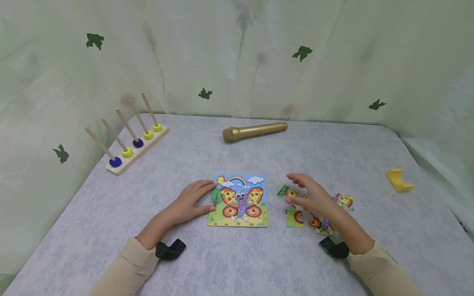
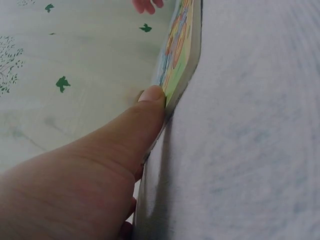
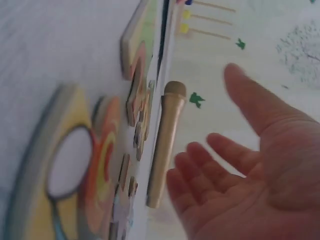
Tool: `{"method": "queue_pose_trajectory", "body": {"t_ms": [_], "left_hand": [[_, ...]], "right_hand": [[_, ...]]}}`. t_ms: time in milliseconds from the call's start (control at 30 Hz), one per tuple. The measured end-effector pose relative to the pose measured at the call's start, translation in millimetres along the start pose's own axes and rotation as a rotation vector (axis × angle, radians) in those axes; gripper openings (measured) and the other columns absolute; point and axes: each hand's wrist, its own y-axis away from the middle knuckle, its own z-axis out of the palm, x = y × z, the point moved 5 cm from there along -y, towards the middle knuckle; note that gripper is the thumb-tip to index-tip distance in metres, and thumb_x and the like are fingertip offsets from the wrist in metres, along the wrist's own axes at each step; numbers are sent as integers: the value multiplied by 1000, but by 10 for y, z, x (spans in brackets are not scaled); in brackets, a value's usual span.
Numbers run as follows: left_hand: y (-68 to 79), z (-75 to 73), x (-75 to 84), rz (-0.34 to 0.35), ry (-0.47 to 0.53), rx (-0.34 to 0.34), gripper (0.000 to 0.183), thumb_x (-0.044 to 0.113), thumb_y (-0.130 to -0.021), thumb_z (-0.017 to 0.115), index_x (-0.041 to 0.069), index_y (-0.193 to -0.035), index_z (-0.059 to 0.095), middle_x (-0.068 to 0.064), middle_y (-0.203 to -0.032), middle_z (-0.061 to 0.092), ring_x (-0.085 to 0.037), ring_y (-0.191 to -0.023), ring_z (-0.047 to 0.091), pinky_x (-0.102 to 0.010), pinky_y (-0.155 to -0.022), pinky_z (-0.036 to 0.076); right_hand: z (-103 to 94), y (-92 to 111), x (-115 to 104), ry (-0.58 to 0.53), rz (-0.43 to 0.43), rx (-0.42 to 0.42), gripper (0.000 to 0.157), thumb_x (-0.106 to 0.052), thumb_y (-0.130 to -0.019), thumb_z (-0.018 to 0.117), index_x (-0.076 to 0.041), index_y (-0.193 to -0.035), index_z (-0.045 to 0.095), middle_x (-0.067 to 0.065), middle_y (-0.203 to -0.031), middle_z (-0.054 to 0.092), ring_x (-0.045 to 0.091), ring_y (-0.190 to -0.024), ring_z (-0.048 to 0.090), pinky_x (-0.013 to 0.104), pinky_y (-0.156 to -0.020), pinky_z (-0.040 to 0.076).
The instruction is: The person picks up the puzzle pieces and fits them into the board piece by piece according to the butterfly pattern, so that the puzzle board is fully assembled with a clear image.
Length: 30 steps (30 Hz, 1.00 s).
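A square butterfly puzzle board (image 1: 242, 211) lies flat in the middle of the table. My left hand (image 1: 192, 200) rests at its left side, fingers stretched out and touching the edge. In the left wrist view the thumb (image 2: 142, 107) lies against the rim of the board (image 2: 181, 65). Over the loose puzzle pieces (image 1: 295, 218) to the right of the board hovers my right hand (image 1: 314, 199), holding nothing, thumb and fingers spread apart. Several thick pieces (image 3: 107, 155) show beside that hand in the right wrist view, and some are partly hidden under it in the head view.
A gold microphone (image 1: 255, 130) lies behind the board. At the back left stands a wooden peg rack (image 1: 142, 149) with blue, purple and yellow rings. A yellow curved block (image 1: 398, 181) is at the far right. A pale curtain (image 1: 237, 53) hangs behind the table.
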Motion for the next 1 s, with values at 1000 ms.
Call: {"method": "queue_pose_trajectory", "body": {"t_ms": [1000], "left_hand": [[2,-14,11,0,5,9,68,43,-82,62,10,-137,39,-10,-138,35,-30,-128,24,-51,-100,18]], "right_hand": [[130,-100,196,172,89,-86,50,-24,-78,71,-8,-123,54,7,-106,51,18,-88,47,37,-78,43]]}}
